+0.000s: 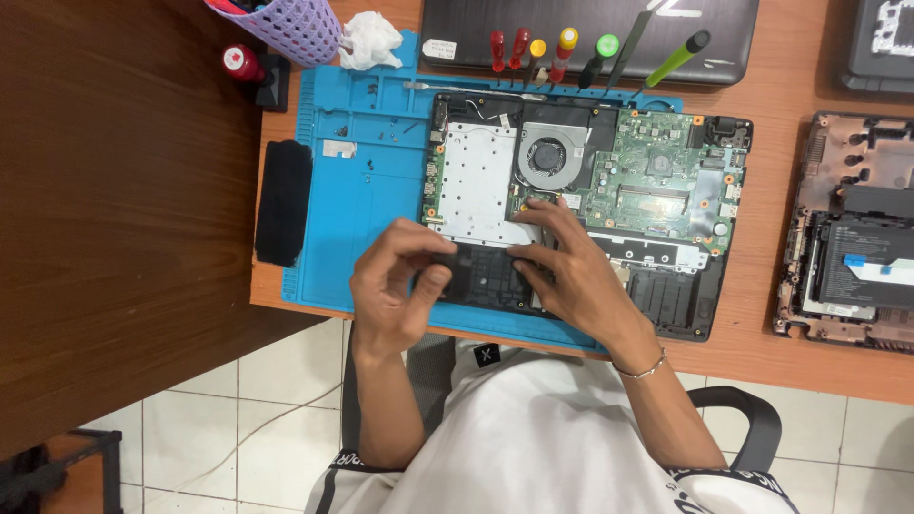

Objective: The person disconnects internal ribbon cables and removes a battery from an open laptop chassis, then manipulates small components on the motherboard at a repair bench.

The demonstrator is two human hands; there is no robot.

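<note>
An opened laptop base (657,181) lies on a blue work mat (347,209), showing a green circuit board, a round fan (549,154) and a silver perforated plate (471,181). My left hand (395,286) pinches the left end of a black rectangular part (486,274) at the laptop's near edge. My right hand (571,271) rests on the part's right side, fingers pressing beside the silver plate. A thin bracelet circles my right wrist.
Several screwdrivers (562,52) stand along the mat's far edge. A purple basket (286,27), a white tissue (369,40), a black oblong pad (283,202), loose screws, a closed dark laptop (590,24) and a second opened chassis (852,238) surround it.
</note>
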